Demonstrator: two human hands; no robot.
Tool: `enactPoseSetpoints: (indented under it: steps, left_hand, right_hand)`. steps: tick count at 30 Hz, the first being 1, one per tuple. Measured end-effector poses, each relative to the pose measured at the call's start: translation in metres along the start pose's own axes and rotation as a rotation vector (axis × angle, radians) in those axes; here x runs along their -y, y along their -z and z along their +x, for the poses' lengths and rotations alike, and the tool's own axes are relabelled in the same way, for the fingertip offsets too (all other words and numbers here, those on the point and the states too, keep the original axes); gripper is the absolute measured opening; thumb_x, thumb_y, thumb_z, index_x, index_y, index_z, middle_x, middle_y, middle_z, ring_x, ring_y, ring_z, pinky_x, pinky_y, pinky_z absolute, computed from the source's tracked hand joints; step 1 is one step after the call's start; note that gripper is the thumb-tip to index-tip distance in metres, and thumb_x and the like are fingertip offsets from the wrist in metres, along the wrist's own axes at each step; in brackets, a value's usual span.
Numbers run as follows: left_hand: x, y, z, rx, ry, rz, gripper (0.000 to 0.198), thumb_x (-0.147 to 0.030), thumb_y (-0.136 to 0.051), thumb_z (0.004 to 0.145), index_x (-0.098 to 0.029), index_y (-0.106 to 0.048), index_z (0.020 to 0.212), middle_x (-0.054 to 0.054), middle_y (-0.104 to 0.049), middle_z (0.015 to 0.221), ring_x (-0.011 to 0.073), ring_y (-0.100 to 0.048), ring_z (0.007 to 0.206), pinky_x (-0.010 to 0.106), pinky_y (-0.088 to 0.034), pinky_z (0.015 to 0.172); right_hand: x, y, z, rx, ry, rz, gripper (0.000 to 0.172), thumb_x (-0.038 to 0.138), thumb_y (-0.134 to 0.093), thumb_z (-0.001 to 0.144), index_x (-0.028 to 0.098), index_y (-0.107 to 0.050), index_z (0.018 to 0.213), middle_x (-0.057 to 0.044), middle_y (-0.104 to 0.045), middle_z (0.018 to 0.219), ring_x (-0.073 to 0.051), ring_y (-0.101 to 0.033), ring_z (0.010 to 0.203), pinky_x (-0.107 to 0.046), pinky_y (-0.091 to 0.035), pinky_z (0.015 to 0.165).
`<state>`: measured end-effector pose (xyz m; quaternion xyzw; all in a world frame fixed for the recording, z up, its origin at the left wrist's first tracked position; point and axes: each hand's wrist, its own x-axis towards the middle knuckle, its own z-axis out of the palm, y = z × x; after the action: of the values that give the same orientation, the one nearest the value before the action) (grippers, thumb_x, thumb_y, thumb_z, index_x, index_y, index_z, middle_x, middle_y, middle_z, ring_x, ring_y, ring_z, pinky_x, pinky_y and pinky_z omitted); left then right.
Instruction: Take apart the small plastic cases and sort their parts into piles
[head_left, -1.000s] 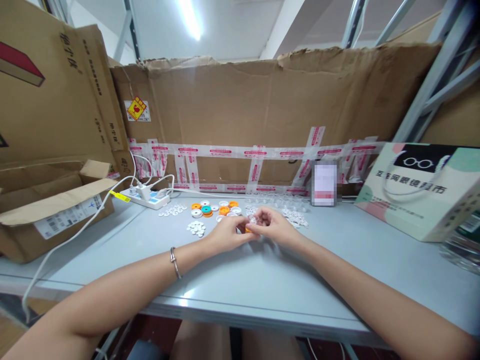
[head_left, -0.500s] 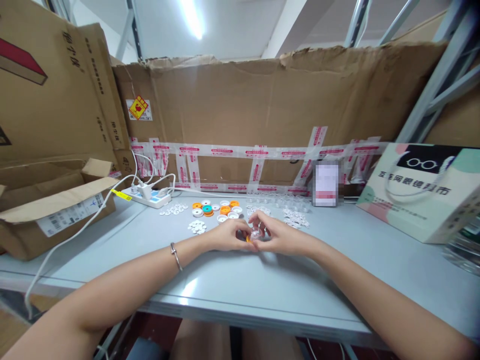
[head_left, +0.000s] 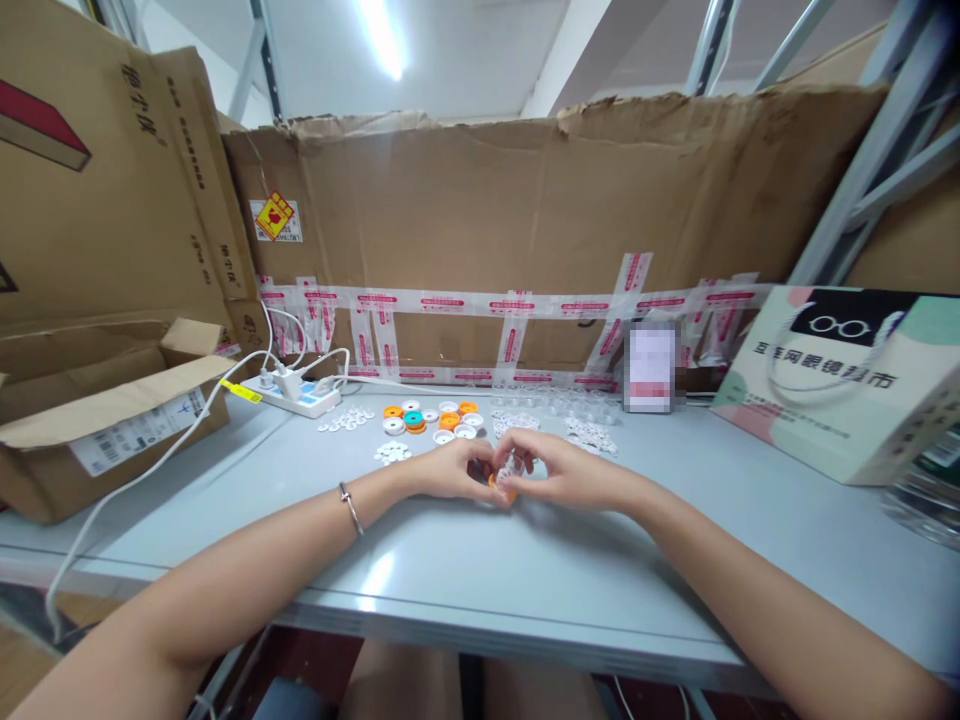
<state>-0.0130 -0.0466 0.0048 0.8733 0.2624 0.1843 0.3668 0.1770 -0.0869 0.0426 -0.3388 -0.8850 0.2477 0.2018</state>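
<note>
My left hand (head_left: pixel 459 470) and my right hand (head_left: pixel 561 472) meet above the near middle of the table. Between their bent fingers is a small clear plastic cup (head_left: pixel 511 470) with an orange round part (head_left: pixel 493 483) against its lower end. The left fingers grip the orange part, while the right thumb and fingers close round the clear cup. Whether the two parts are joined is hidden by my fingers. Just beyond my hands lie orange round pieces (head_left: pixel 448 421), white round pieces (head_left: pixel 394 426) and one teal piece (head_left: pixel 414 419).
Small white discs (head_left: pixel 393 453) lie in a heap left of my hands, with white pieces (head_left: pixel 591 436) to the right. Clear cups (head_left: pixel 592 404) stand behind. A power strip (head_left: pixel 300 395), an open carton (head_left: pixel 112 410), a phone-like upright card (head_left: pixel 649 370) and a printed box (head_left: pixel 832 390) surround the table.
The clear cup has tilted more upright between my fingers, and more of it and the orange part shows. Both hands remain in nearly the same place.
</note>
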Motion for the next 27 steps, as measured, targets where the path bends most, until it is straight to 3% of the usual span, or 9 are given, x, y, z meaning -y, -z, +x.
enactPoseSetpoints:
  steps: [3, 5, 8, 10, 12, 16, 20, 27]
  left_hand:
    - [-0.003, 0.001, -0.001, -0.014, 0.03, 0.046, 0.033, -0.038, -0.07, 0.064, -0.014, -0.061, 0.084, -0.001, -0.053, 0.076, 0.0101, -0.047, 0.068, 0.019, -0.036, 0.059]
    - [-0.005, 0.002, -0.002, -0.019, 0.044, 0.074, 0.034, -0.038, -0.07, 0.063, -0.015, -0.062, 0.087, -0.001, -0.052, 0.076, 0.01, -0.047, 0.068, 0.02, -0.035, 0.059]
    - [-0.007, 0.003, -0.002, -0.006, 0.057, 0.076, 0.034, -0.038, -0.069, 0.065, -0.015, -0.063, 0.089, 0.0, -0.053, 0.078, 0.01, -0.046, 0.069, 0.02, -0.035, 0.06]
    - [-0.008, 0.003, -0.002, -0.002, 0.059, 0.076, 0.033, -0.038, -0.069, 0.065, -0.016, -0.063, 0.089, 0.0, -0.053, 0.078, 0.0099, -0.046, 0.07, 0.02, -0.034, 0.061]
    - [-0.008, 0.003, -0.003, 0.004, 0.054, 0.083, 0.032, -0.039, -0.068, 0.066, -0.016, -0.063, 0.087, -0.001, -0.053, 0.078, 0.0099, -0.046, 0.07, 0.02, -0.034, 0.061]
    - [-0.009, 0.003, -0.003, 0.02, 0.042, 0.095, 0.031, -0.039, -0.067, 0.067, -0.016, -0.062, 0.087, -0.001, -0.053, 0.077, 0.0098, -0.046, 0.069, 0.02, -0.034, 0.061]
    - [-0.009, 0.004, -0.003, 0.017, 0.043, 0.092, 0.031, -0.039, -0.067, 0.067, -0.016, -0.062, 0.088, -0.001, -0.053, 0.078, 0.0096, -0.046, 0.07, 0.02, -0.034, 0.062]
    - [-0.008, 0.004, -0.004, 0.029, 0.033, 0.09, 0.032, -0.04, -0.067, 0.067, -0.016, -0.062, 0.087, -0.001, -0.054, 0.078, 0.0102, -0.046, 0.071, 0.02, -0.034, 0.062]
  right_hand:
    - [-0.005, 0.013, -0.002, -0.05, 0.045, 0.063, 0.018, 0.03, -0.054, 0.077, 0.021, -0.054, 0.092, -0.002, -0.057, 0.089, -0.014, -0.052, 0.078, -0.03, -0.044, 0.072]
    - [-0.015, 0.025, -0.002, -0.204, 0.012, 0.156, 0.021, 0.034, -0.055, 0.076, 0.02, -0.052, 0.092, -0.003, -0.057, 0.092, -0.015, -0.054, 0.08, -0.03, -0.046, 0.072]
    - [-0.043, 0.042, 0.005, -0.531, -0.152, 0.159, 0.027, 0.038, -0.056, 0.074, 0.02, -0.052, 0.092, -0.005, -0.059, 0.092, -0.016, -0.058, 0.076, -0.029, -0.048, 0.064]
    - [-0.065, 0.051, 0.014, -0.592, -0.272, 0.028, 0.026, 0.034, -0.056, 0.074, 0.019, -0.054, 0.095, -0.007, -0.059, 0.094, -0.017, -0.06, 0.074, -0.028, -0.048, 0.06]
    - [-0.086, 0.055, 0.027, -0.57, -0.313, -0.178, 0.023, 0.026, -0.055, 0.075, 0.018, -0.056, 0.096, -0.008, -0.059, 0.099, -0.016, -0.061, 0.077, -0.028, -0.049, 0.066]
    - [-0.112, 0.054, 0.052, -0.394, -0.288, -0.493, 0.022, 0.02, -0.058, 0.074, 0.018, -0.06, 0.096, -0.007, -0.063, 0.097, -0.018, -0.059, 0.089, -0.029, -0.045, 0.081]
    - [-0.119, 0.049, 0.064, -0.344, -0.331, -0.564, 0.031, 0.018, -0.062, 0.069, 0.018, -0.06, 0.1, -0.008, -0.065, 0.098, -0.024, -0.057, 0.096, -0.036, -0.042, 0.084]
    - [-0.119, 0.046, 0.063, -0.357, -0.374, -0.592, 0.03, 0.022, -0.063, 0.069, 0.021, -0.06, 0.099, -0.007, -0.066, 0.1, -0.027, -0.054, 0.101, -0.041, -0.038, 0.087]
